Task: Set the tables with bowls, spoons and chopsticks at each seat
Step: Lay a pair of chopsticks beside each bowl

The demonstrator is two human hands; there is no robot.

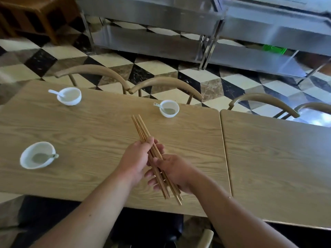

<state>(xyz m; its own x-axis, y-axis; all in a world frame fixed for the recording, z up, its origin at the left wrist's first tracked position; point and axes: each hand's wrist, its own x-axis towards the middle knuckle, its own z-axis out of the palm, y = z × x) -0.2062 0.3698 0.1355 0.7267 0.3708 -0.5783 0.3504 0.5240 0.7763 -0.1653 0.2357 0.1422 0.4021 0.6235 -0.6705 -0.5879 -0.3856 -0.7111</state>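
A bundle of several wooden chopsticks (142,128) points away from me over the left wooden table (100,126). My left hand (137,160) grips the bundle near its middle. My right hand (174,171) holds the lower part of the same bundle, thumb on top. Three white bowls stand on this table, each with a white spoon in it: one at the far left (69,96), one at the far middle (169,108) and one at the near left (38,155).
A second wooden table (279,158) abuts on the right with nothing on it. Curved-back chairs (166,85) line the far side. A dark seat (146,228) sits below me. Steel shelving (215,38) stands beyond on the checkered floor.
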